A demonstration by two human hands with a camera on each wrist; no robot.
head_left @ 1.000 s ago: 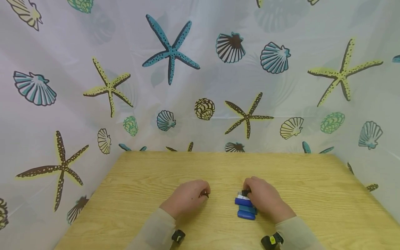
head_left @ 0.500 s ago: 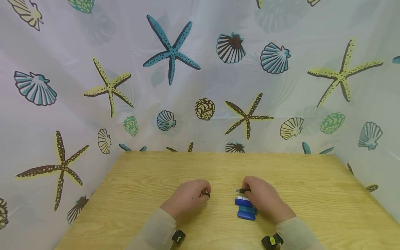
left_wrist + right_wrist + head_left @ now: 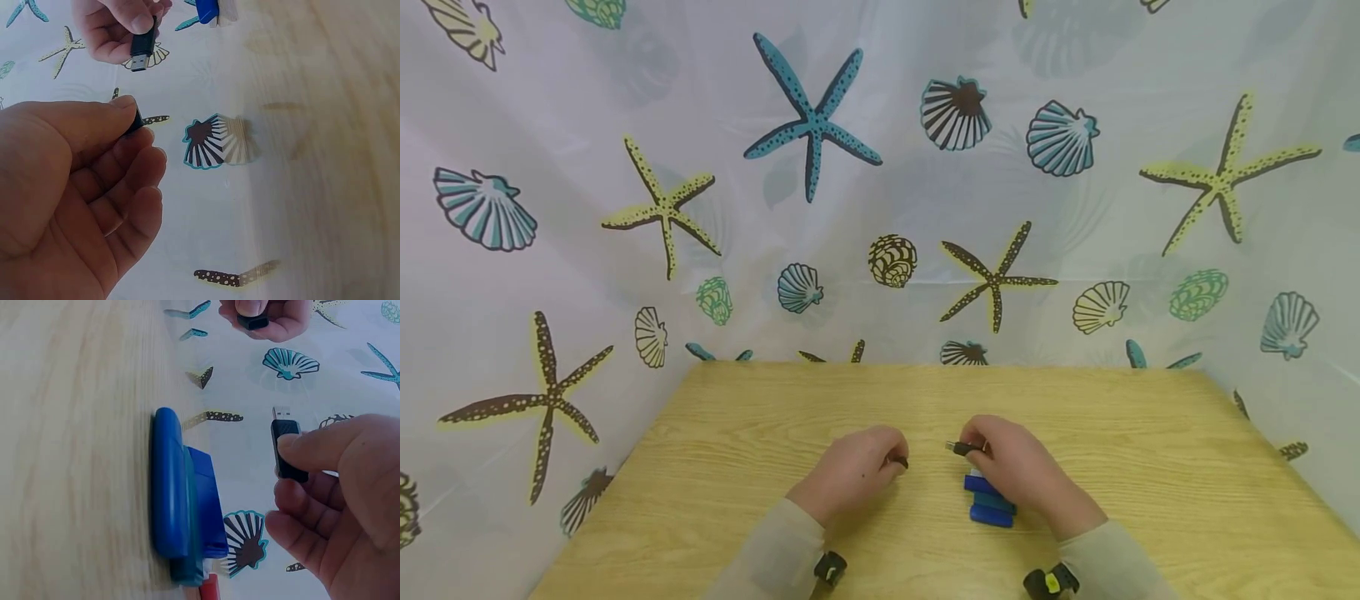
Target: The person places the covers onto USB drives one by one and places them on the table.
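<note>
My right hand (image 3: 1017, 462) pinches a black USB flash drive (image 3: 290, 465) between thumb and fingers, its bare metal plug pointing toward the left hand. Across a small gap, my left hand (image 3: 853, 468) pinches a small black cap (image 3: 252, 324), mostly covered by thumb and fingertips. Below the right hand lies a stack of small sticks side by side: a rounded blue stick (image 3: 991, 517), a teal stick (image 3: 187, 572) and a dark blue stick (image 3: 209, 500). A white piece (image 3: 976, 472) shows partly behind them, and the right hand hides the rest.
The sticks lie on a wood-grain table (image 3: 760, 408). A white curtain (image 3: 850, 208) with starfish and shells rises along its back and sides. In the right wrist view, a red piece (image 3: 211, 587) pokes out at the end of the row.
The right hand has lifted the flash drive away from the row and carried it left, toward the left hand. The left hand has barely moved, still pinching the cap.
</note>
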